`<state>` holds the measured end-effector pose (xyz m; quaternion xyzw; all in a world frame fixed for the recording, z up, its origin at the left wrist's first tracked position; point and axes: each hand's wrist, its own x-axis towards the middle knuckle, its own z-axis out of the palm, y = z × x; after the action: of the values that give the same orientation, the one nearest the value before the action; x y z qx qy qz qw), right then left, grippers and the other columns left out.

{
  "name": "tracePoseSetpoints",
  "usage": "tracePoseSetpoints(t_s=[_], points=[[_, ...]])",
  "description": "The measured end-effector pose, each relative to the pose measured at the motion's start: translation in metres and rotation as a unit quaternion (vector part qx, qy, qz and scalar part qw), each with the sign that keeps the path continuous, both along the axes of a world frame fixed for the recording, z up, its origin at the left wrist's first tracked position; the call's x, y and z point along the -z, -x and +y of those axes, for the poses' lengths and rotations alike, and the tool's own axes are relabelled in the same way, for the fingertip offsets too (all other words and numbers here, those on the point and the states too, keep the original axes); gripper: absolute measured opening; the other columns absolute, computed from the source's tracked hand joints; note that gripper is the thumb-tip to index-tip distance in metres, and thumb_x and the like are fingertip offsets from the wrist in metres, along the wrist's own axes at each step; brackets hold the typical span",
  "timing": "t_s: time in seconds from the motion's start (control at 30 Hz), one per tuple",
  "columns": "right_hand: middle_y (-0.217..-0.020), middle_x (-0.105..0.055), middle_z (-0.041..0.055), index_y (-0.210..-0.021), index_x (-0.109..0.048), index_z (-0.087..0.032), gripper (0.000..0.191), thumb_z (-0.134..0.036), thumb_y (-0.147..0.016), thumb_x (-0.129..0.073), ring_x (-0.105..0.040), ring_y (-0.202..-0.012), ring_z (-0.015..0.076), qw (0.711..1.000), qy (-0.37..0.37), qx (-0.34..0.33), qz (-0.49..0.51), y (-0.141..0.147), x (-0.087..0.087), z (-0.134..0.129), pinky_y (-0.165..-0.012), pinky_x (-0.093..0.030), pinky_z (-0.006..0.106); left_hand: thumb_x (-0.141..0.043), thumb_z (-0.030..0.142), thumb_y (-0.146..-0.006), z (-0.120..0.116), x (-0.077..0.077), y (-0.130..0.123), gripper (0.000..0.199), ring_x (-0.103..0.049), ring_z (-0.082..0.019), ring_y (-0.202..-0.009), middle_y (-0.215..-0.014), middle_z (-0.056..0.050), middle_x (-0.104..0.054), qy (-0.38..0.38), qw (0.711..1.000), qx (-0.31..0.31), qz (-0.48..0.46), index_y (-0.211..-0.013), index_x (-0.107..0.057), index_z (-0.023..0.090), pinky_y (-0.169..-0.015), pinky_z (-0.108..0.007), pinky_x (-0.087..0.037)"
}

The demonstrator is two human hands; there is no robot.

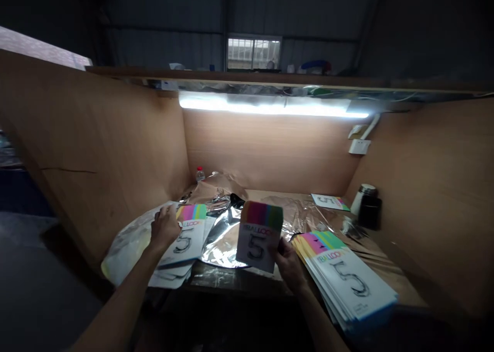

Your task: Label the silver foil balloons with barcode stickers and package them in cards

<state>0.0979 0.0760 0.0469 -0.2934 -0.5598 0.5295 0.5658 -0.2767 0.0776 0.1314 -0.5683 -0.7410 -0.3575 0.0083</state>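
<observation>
My right hand point(290, 263) grips a balloon packet point(257, 239) by its lower right edge. The packet is held up, with a rainbow-striped top and a printed 5 on white. My left hand point(165, 227), fingers curled, is closed at the left edge of another balloon packet point(189, 239), which lies on a loose pile at the left; its fingertips are partly hidden. By my right forearm lies a thick, fanned stack of the same packets point(357, 282).
Shiny foil sheeting point(222, 239) covers much of the table. A clear plastic bag point(129, 239) lies left. A single packet point(330, 201), a flask point(363, 197) and a dark box-like object point(369, 212) stand back right. A red-capped bottle point(199, 174) is back left; wooden panels enclose the space.
</observation>
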Motion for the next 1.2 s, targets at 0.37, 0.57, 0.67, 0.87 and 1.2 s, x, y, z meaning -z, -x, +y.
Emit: tracePoseSetpoints(t_s=[0.37,0.57,0.67,0.87,1.2], points=[[-0.095,-0.073,0.0050,-0.106,-0.069,-0.017,0.026,-0.036,-0.089,-0.070,-0.064,-0.089,0.0231,0.994,-0.073,-0.016,-0.082,0.008,0.011,-0.005,-0.080,-0.052,0.032,-0.077,0.045,-0.080,-0.020,0.022,-0.163,0.051,-0.066,-0.024,-0.087,-0.093,-0.006,-0.070,0.011,0.800,0.419,-0.430,-0.119,-0.062,0.015,-0.078,-0.032,-0.054],[-0.109,-0.071,0.0062,-0.120,-0.065,-0.017,0.029,-0.031,-0.094,-0.064,-0.064,-0.105,0.0249,0.975,-0.006,-0.173,-0.141,-0.005,-0.013,-0.069,-0.089,-0.051,0.034,-0.081,0.045,-0.075,-0.075,0.024,-0.137,0.044,-0.068,-0.026,-0.082,-0.093,-0.008,-0.071,0.087,0.841,0.266,-0.463,-0.105,-0.067,0.017,-0.068,-0.032,-0.056],[-0.104,-0.069,0.0046,-0.112,-0.064,-0.018,0.020,-0.030,-0.097,-0.060,-0.063,-0.095,0.0209,0.948,0.021,-0.136,-0.286,-0.023,-0.020,-0.102,-0.082,-0.049,0.030,-0.076,0.048,-0.080,-0.113,0.045,-0.136,0.044,-0.067,-0.022,-0.068,-0.085,-0.007,-0.070,0.187,0.771,0.240,-0.559,-0.107,-0.064,0.015,-0.060,-0.031,-0.055],[-0.091,-0.067,0.0016,-0.092,-0.065,-0.019,0.013,-0.021,-0.100,-0.054,-0.061,-0.082,0.0154,0.907,-0.032,-0.114,-0.403,-0.023,-0.019,-0.129,-0.073,-0.043,0.025,-0.076,0.047,-0.081,-0.152,0.106,-0.142,0.042,-0.065,-0.020,-0.071,-0.084,-0.009,-0.070,0.266,0.719,0.292,-0.572,-0.097,-0.068,0.009,-0.061,-0.026,-0.050],[-0.086,-0.065,0.0026,-0.098,-0.059,-0.019,0.009,-0.015,-0.098,-0.050,-0.060,-0.075,0.0168,0.766,-0.134,-0.124,-0.616,-0.003,0.009,-0.135,-0.064,-0.036,0.026,-0.072,0.054,-0.082,-0.166,0.131,-0.160,0.044,-0.058,-0.017,-0.066,-0.079,-0.006,-0.065,0.299,0.715,0.313,-0.549,-0.092,-0.067,0.012,-0.058,-0.024,-0.042]])
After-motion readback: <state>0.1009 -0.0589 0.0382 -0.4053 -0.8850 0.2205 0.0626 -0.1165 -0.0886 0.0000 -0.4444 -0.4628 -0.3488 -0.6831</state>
